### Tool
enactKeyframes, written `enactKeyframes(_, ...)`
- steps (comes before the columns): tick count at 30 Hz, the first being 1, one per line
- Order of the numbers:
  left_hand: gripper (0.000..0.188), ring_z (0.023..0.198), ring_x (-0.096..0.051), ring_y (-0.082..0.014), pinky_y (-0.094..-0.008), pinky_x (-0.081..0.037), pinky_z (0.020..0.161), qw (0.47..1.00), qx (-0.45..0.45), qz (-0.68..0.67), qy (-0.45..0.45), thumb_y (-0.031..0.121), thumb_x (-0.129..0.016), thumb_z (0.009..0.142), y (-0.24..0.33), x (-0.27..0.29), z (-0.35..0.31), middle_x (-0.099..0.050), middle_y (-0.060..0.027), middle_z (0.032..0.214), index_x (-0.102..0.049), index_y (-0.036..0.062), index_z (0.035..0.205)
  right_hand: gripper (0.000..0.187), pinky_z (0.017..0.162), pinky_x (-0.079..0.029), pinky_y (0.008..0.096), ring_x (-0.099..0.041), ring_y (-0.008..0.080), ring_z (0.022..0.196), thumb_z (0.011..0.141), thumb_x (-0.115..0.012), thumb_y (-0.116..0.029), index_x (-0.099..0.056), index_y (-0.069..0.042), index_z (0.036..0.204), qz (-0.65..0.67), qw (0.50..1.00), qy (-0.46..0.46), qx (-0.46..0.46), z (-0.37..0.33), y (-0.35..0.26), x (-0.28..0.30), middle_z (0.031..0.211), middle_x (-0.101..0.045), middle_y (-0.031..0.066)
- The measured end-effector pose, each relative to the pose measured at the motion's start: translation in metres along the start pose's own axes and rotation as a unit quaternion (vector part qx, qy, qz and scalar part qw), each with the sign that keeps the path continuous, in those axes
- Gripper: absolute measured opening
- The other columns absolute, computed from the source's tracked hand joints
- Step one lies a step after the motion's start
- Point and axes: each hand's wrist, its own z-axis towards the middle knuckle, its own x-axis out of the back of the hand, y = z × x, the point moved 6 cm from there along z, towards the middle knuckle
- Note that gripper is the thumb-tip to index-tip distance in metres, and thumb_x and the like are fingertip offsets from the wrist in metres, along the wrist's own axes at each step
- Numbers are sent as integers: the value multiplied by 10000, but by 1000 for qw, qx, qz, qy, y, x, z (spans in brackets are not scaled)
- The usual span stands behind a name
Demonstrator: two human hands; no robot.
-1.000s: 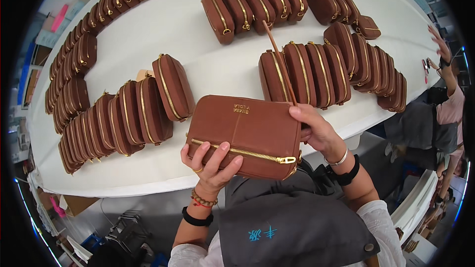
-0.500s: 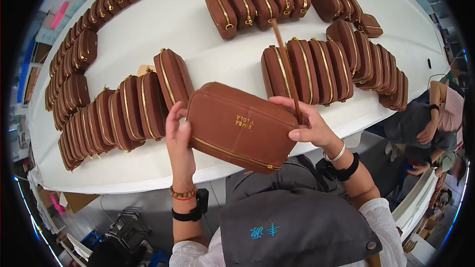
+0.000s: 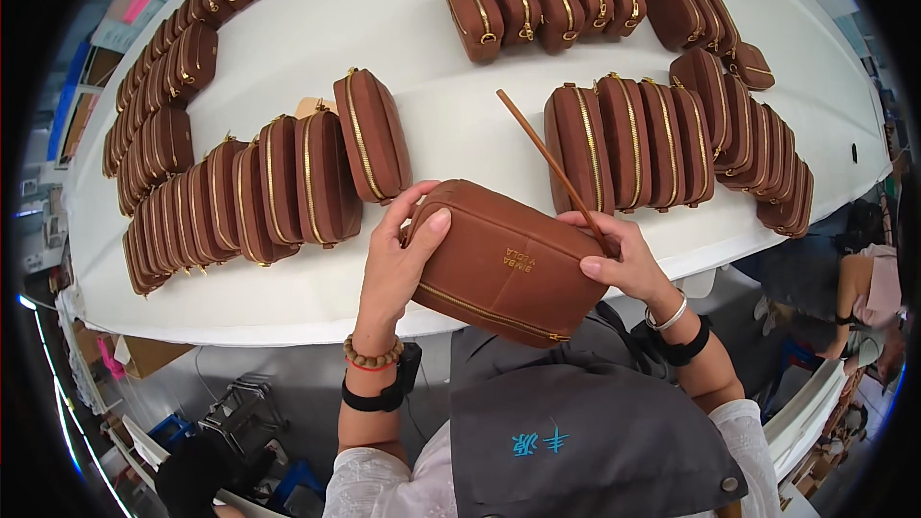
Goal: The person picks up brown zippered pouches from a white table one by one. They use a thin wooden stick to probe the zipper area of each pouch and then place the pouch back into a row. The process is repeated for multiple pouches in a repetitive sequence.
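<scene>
Bag [image 3: 499,269], brown, boxy, held in both hands over the near edge of the white table [image 3: 460,115], just above the apron [image 3: 633,403]. Left hand [image 3: 398,249] clamped on its left end: thumb on the face towards the camera, fingers wrapped at the back corner, partly hidden. Right hand [image 3: 624,254] clamped on the other end, thumb on the same face, fingers behind; hands well apart from each other, bag between them. Gold stamp [image 3: 518,259] on the face sits upside down. Gold zip [image 3: 489,312] runs along the lower edge, looks done up, slider at the right end.

Thin brown strip [image 3: 536,141] rises from the right hand, slanting away to the left over the table; whether it is joined to the bag, not clear.

Around: leaning row of similar bags [image 3: 230,201] at left, one bag [image 3: 379,134] at its near end, close to the left hand; another row [image 3: 633,144] beyond the right hand; group of five [image 3: 542,0] farther off.

Step in hand, as judged: turning and looking over this one bag, strip kept with it. Next move probably calls for a steady left grip while the right fingers manage the strip, so it neither slips nor knocks the standing bags.
</scene>
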Motion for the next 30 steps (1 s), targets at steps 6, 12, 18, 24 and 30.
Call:
enactKeyframes(6,551,1072,-569,-189,-313,-452,917,998,34,51,-2,412,-623,905,-8,0,5,-603,-112,1154,-555,10,1275,619,901,-469,290,-592,145,1020,798,-715,-309,-529,41,1274,10,1000,-21,-20,2,11,2,1112,-634,107)
enactKeyframes(12,592,1142,-544,-205,-327,-428,980,998,-5,-54,-14,210,-670,890,-6,0,2,-445,-133,1375,-423,-12,1380,640,711,-502,227,-623,107,870,854,-633,-348,-469,52,1326,132,990,17,-42,-1,39,16,1057,-644,89)
enactKeyframes(18,860,1291,-410,-240,-388,-343,1086,972,-30,-223,61,47,-737,780,-15,-29,-13,-383,-105,1406,-228,52,1474,593,401,-250,165,-389,2,509,898,-573,-370,-463,34,1318,244,964,71,-83,-2,55,10,773,-540,-33)
enactKeyframes(24,992,1312,-375,-244,-408,-332,1087,967,1,-229,111,52,-751,777,-25,-45,-15,-362,-106,1416,-87,114,1511,589,423,-167,179,-267,-2,506,915,-566,-399,-458,12,1323,223,966,65,-113,-4,55,-4,730,-451,-69)
enactKeyframes(30,978,1292,-399,-250,-403,-370,1063,978,-15,-182,99,65,-753,782,-16,-42,-6,-357,-125,1415,-101,105,1510,742,829,-495,281,-566,143,1029,829,-725,-295,-368,47,1382,72,997,35,-10,4,49,-12,1169,-563,104)
